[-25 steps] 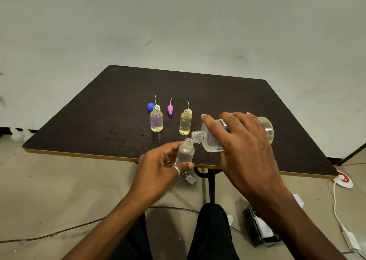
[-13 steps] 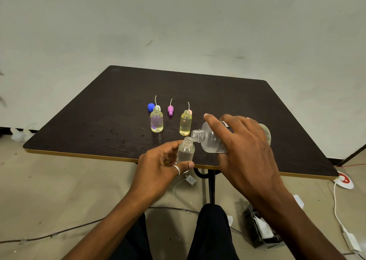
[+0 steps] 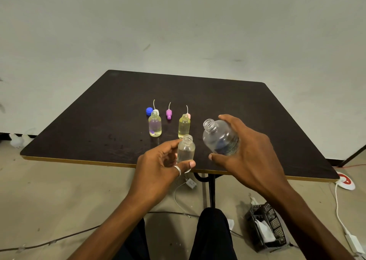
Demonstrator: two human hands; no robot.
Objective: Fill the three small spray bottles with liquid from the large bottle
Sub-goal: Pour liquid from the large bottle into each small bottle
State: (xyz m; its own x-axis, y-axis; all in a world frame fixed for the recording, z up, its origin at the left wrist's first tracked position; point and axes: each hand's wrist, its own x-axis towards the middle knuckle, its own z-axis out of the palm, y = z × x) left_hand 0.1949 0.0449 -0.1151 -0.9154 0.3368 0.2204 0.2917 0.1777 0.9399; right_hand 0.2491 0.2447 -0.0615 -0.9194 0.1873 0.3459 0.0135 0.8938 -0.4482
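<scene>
Large bottle point(image 3: 219, 138): tilted, mouth upward, gripped by the right hand point(image 3: 251, 150) above the table's point(image 3: 237, 101) near edge.
Held small bottle point(image 3: 185, 150): upright, uncapped, pinched in the left hand point(image 3: 158, 166), just beside the large bottle.
Yellow small bottle point(image 3: 184, 128): uncapped, standing mid-table.
Pale small bottle point(image 3: 155, 126): standing further left, apart.

Small bottle point(image 3: 185, 150) in left hand point(image 3: 158, 172)
</scene>
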